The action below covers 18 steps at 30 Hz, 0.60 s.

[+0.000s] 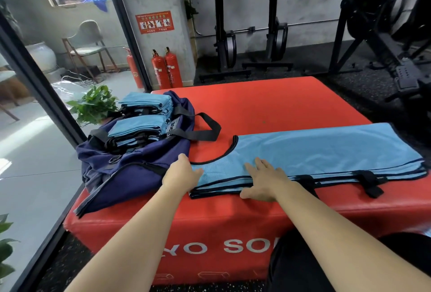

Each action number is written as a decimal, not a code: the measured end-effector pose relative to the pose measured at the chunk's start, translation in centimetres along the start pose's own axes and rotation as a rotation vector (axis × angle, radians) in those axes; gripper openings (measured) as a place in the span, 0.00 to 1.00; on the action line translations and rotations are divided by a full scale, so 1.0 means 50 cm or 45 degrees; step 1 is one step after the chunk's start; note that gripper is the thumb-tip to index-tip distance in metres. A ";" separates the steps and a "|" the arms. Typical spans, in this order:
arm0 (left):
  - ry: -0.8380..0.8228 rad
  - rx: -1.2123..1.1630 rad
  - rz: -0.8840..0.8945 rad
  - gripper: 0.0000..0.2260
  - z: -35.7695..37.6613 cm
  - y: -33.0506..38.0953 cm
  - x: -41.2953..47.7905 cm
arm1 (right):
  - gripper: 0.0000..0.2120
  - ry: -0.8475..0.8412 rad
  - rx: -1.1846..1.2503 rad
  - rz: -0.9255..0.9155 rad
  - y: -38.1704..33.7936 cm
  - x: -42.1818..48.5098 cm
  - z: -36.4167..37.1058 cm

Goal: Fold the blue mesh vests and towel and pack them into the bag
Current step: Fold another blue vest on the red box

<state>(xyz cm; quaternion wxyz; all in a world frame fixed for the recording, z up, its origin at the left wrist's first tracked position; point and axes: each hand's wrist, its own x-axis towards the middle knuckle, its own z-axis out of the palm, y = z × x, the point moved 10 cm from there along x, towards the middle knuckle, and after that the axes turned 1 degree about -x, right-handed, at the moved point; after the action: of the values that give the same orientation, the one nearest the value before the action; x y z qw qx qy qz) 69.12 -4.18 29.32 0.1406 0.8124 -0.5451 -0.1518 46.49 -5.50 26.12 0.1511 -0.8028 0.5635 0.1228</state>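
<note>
View from my head over a red padded box (268, 105).

My left hand (184, 172) lies flat, fingers straight, on the shoulder end of a stack of blue mesh vests (326, 151). My right hand (265, 182) is spread palm down on the stack's near edge and grips nothing. The vests are already doubled lengthwise. They run from under my left hand, beneath my right palm, and well out past my right hand.

The open bag (130, 165) sits just to the outside of my left hand, touching the box top. Two folded piles (140, 126) of the same blue cloth already lie in its mouth, beyond my left fingertips. Whether the towel is among them is not clear from here.

Handling, as I judge it:
- The mesh is light, limp and rather slick.
- Several layers lie together, so they will slide over one another and sag if lifted from one point.
- Pressing with flat palms should keep the edges aligned.

For the next fold I would pinch all the layers at the bound black edge near my right thumb, and again at the far end. The elastic straps (370, 182) hanging off the near edge, out past my right hand, need tucking in first because they could snag.
</note>
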 end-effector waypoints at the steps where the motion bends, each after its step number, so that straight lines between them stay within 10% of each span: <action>1: -0.008 0.063 -0.009 0.20 -0.003 0.004 -0.008 | 0.43 -0.002 -0.007 -0.007 0.000 0.000 0.005; 7: 0.073 0.494 -0.017 0.23 -0.011 0.024 -0.040 | 0.37 -0.001 -0.023 -0.038 -0.002 -0.001 0.027; 18: 0.080 -0.301 -0.226 0.10 0.008 -0.027 -0.033 | 0.22 0.429 -0.168 -0.301 -0.072 -0.070 0.008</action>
<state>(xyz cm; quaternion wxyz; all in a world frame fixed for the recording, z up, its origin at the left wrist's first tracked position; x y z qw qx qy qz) 69.52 -2.18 28.56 0.2383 0.8396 -0.4447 -0.2012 48.71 -1.15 27.42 0.0152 -0.8806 0.4736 0.0048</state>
